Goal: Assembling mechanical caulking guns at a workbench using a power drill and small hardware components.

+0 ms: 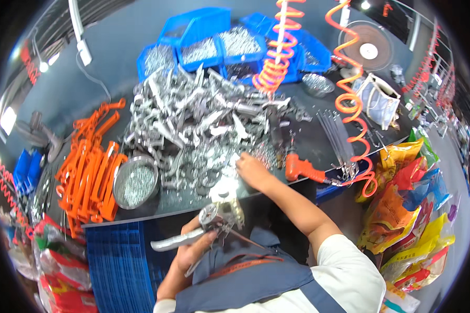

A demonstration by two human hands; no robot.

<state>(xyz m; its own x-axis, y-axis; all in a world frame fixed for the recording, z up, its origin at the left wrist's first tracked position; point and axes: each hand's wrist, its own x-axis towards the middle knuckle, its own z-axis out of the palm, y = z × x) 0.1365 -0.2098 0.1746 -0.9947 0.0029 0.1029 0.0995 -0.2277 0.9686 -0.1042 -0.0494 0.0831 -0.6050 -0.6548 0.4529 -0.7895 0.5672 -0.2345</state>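
My left hand (pixel 193 246) is closed around a silver metal assembly (pixel 214 215) with a long lever handle (pixel 173 242), held in front of my apron, just off the bench's near edge. Bright glare hides some of its upper end. Out over the bench, my right hand (pixel 251 171) has its fingers drawn together at the near edge of a heap of small shiny metal parts (pixel 209 159). Whatever its fingertips pinch is too small to make out. Behind that heap lies a big pile of silver metal levers and castings (pixel 193 112).
Orange metal frames (pixel 91 172) and a round bowl of small parts (pixel 136 182) lie left. An orange power screwdriver (pixel 302 168) with a coiled orange hose (pixel 368 180) rests right, near thin metal rods (pixel 335 135). Blue bins (pixel 196 52) stand behind; colourful bags (pixel 397 214) are at right.
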